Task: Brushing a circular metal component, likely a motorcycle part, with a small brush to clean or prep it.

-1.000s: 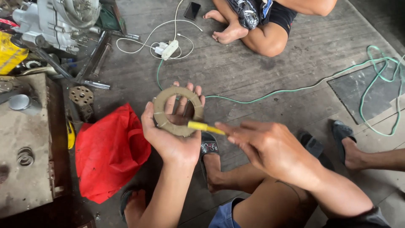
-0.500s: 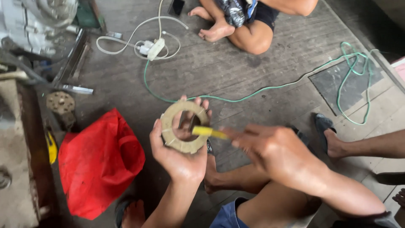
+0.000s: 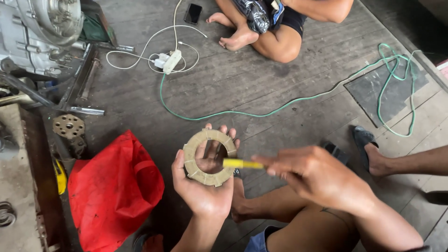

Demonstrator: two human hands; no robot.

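Note:
My left hand (image 3: 203, 189) lies palm up and holds a flat tan ring, a friction disc (image 3: 192, 156) with several pads around it. The disc rests on the palm and fingers, and the fingers show through its hole. My right hand (image 3: 312, 175) grips a thin yellow tool (image 3: 240, 164), whose tip reaches over the right side of the disc. Both hands hover above my bent legs and the grey wooden floor.
A red plastic bag (image 3: 112, 191) lies on the floor to the left. An engine block (image 3: 39, 32) and metal parts stand at the top left. A green cable (image 3: 280, 105) crosses the floor. Another person's legs (image 3: 261, 32) sit at the top, and a foot (image 3: 373, 156) at the right.
The view has shifted slightly. My hands stay together, with the yellow tool still against the disc's right side.

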